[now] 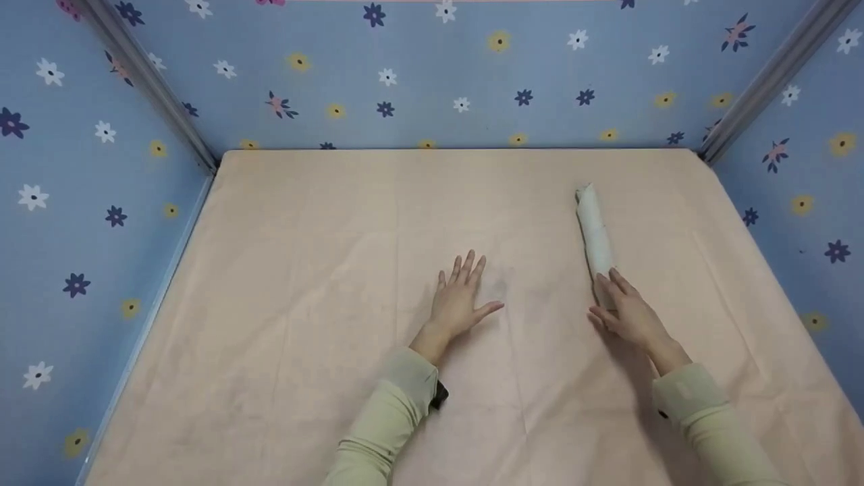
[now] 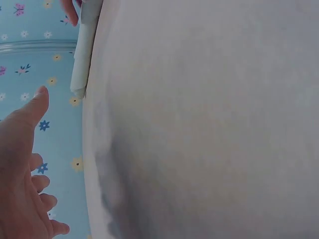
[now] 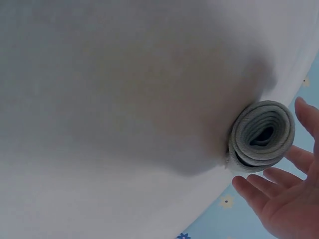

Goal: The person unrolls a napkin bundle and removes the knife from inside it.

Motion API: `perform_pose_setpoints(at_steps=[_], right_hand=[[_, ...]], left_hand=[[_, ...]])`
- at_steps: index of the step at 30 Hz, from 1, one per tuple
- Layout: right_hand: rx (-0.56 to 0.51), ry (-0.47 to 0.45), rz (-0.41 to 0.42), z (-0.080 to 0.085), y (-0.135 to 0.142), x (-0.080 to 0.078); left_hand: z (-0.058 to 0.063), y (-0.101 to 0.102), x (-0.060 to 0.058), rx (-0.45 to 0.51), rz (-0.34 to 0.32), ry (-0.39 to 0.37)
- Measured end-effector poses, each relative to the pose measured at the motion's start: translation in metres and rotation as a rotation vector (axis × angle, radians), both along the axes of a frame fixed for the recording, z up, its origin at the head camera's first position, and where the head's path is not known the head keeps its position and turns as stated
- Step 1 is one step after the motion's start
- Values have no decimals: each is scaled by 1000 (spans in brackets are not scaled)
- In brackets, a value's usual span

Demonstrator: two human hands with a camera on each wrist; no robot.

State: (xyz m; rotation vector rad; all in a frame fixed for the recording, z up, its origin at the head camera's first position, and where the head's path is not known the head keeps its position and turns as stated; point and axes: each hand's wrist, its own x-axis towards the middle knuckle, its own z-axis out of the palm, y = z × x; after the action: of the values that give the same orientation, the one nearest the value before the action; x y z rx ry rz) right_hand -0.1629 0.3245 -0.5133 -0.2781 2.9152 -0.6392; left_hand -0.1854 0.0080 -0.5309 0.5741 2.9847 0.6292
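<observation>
A pale grey-green rolled-up cloth lies lengthwise on the right part of the peach-covered table. Its spiral end, with a small hollow in the middle, faces the right wrist camera as a cloth roll. At the near end of the roll is my right hand, its fingers extended over the cloth and the thumb on the left side. Further left, my left hand is spread above the cover with nothing in it. The left wrist view shows that hand with the thumb apart from the fingers.
A peach cloth cover with faint creases spreads over the table. Blue flowered panels stand behind it and at both sides, with grey posts at the back corners.
</observation>
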Motion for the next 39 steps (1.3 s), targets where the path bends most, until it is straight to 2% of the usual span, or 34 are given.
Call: perform_pose_setpoints(at_steps=[7, 13, 20, 29, 39], right_hand=[[-14, -24, -23, -4, 3, -2], [-29, -24, -29, -3, 4, -4], [-36, 32, 26, -5, 9, -5], [-72, 20, 21, -3, 10, -7], [-111, 14, 19, 0, 13, -8]], left_hand=[[-1, 13, -1, -63, -33, -6], [0, 24, -1, -50, -53, -11], [-1, 37, 1, -65, -92, 4], [-2, 54, 0, -68, -113, -6], [-2, 62, 0, -94, -125, -13]])
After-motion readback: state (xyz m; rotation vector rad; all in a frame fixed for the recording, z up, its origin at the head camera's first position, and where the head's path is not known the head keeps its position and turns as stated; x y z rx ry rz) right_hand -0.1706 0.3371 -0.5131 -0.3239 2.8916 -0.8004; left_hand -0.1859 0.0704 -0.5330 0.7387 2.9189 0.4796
